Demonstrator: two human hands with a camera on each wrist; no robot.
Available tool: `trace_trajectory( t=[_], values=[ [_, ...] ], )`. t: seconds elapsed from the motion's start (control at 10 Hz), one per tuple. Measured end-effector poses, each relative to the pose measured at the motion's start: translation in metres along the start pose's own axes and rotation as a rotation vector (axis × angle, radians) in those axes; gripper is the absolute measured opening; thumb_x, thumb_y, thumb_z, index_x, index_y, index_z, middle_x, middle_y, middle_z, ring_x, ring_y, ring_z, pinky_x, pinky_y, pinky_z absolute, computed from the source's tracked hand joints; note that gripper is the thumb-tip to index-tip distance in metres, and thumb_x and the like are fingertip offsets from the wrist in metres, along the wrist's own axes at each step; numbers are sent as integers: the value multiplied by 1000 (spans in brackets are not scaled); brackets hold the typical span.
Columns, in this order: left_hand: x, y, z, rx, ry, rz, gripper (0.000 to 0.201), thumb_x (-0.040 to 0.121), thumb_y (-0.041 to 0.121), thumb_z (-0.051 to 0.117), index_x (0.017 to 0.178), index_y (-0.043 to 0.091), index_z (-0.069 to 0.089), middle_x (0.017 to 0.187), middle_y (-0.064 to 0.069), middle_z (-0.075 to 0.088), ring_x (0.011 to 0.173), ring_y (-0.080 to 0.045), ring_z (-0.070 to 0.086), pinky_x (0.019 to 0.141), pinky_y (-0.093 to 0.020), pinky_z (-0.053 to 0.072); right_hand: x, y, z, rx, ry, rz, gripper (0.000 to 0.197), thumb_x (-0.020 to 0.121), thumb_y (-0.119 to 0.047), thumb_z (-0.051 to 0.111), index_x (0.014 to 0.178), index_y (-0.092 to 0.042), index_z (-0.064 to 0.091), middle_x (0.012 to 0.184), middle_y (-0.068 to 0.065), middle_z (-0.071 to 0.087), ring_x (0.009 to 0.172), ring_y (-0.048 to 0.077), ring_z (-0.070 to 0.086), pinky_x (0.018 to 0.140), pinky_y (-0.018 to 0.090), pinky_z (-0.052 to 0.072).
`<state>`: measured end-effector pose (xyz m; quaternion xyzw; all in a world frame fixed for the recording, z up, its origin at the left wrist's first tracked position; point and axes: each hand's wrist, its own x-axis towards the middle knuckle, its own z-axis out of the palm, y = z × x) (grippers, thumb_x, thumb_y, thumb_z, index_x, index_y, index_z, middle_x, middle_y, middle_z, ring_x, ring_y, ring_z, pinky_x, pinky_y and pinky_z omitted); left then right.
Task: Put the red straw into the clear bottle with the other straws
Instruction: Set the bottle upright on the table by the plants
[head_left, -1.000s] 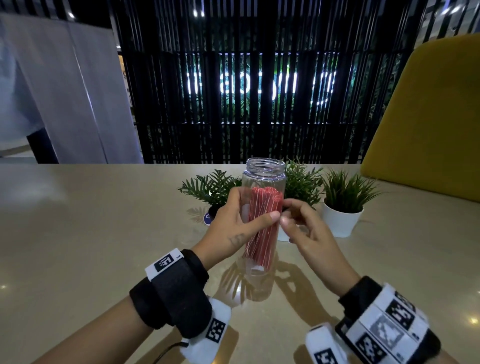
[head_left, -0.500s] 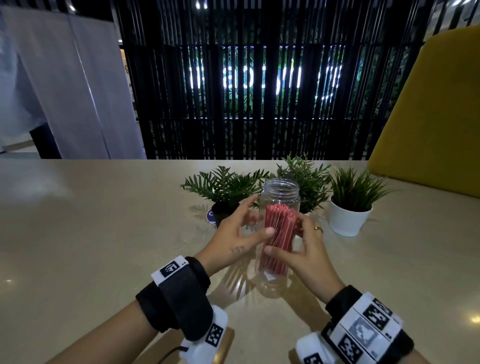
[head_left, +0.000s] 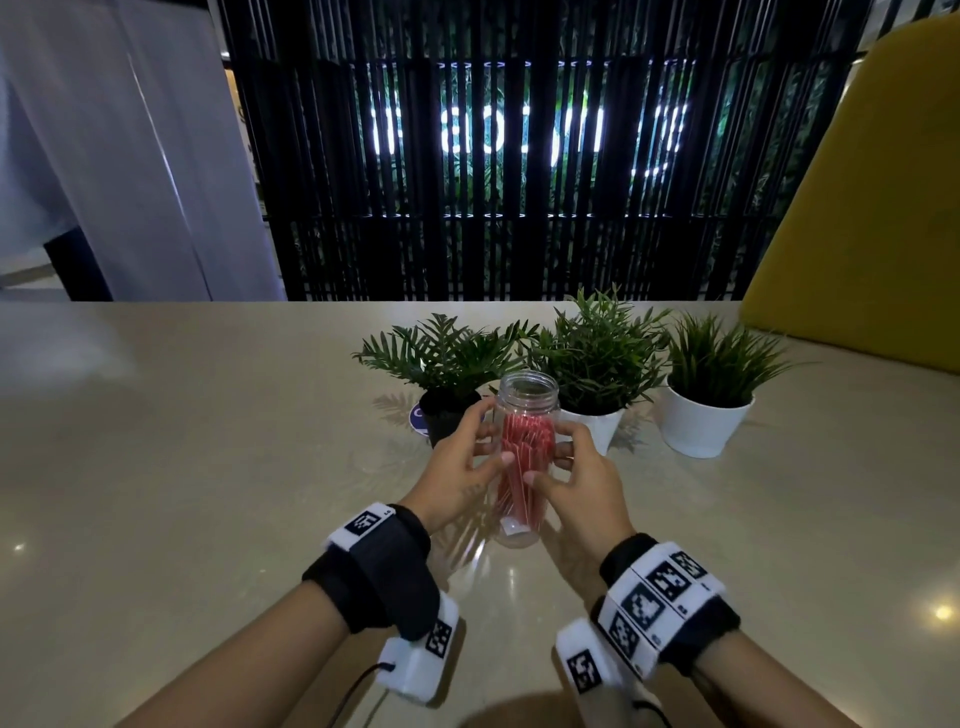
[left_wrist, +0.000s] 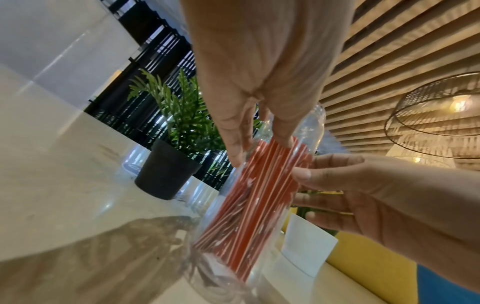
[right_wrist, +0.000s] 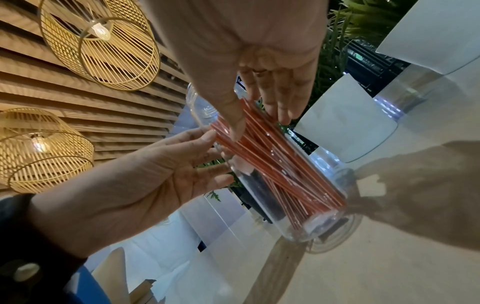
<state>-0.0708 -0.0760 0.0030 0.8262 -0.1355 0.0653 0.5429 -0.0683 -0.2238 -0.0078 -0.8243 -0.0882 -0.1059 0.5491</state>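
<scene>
Many red straws (head_left: 521, 467) stand bundled inside the clear bottle (head_left: 524, 457), upright on the counter (head_left: 208, 467), apparently steadied so it won't tip: left hand (head_left: 457, 478) at nine o'clock, right hand (head_left: 576, 483) at three, fingers (left_wrist: 235, 144) loosely spread against its wall, potted plants (head_left: 602, 353) at twelve.

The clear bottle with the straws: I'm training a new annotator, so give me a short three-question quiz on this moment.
1. True or false: the clear bottle has a lid on.
2. Which touches the bottle: A) left hand only, B) right hand only, C) both?
3. Fill in: the red straws are ___ the bottle.

Key: 1 false, the mouth is open. 2 C, one on each side. 3 inside.
</scene>
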Motion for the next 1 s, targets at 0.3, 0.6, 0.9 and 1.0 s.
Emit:
trace_trajectory(
  t=[0.3, 0.6, 0.9, 1.0],
  values=[
    [22, -13, 6, -61, 15, -60, 62, 90, 11, 52, 142, 17, 19, 136, -13, 46, 121, -25, 50, 95, -28, 41, 25, 5, 9, -72, 43, 19, 53, 70, -3, 69, 116, -16, 48, 108, 10, 67, 99, 27, 63, 89, 43, 51],
    [20, -10, 7, -14, -10, -72, 65, 90, 19, 53, 142, 20, 15, 139, -12, 42, 124, -25, 47, 105, -37, 39, 25, 7, 5, -52, 5, 66, 54, 71, -3, 70, 119, -13, 46, 113, 12, 65, 103, 25, 61, 88, 33, 48],
    [9, -1, 6, 1, -32, -118, 78, 89, 21, 54, 145, 19, 1, 152, -11, 26, 122, -8, 32, 104, -27, 27, 19, 11, -7, -129, -30, 128, 60, 72, -5, 70, 124, -8, 41, 126, 18, 55, 116, 31, 52, 96, 42, 45],
    [5, 2, 4, -7, 9, -162, 81, 88, 21, 56, 145, 19, -1, 151, -14, 24, 134, -25, 34, 103, -29, 32, 16, 17, -14, -203, 7, 94, 47, 73, -8, 69, 115, -8, 47, 117, 17, 59, 106, 30, 56, 88, 41, 48]
  ],
)
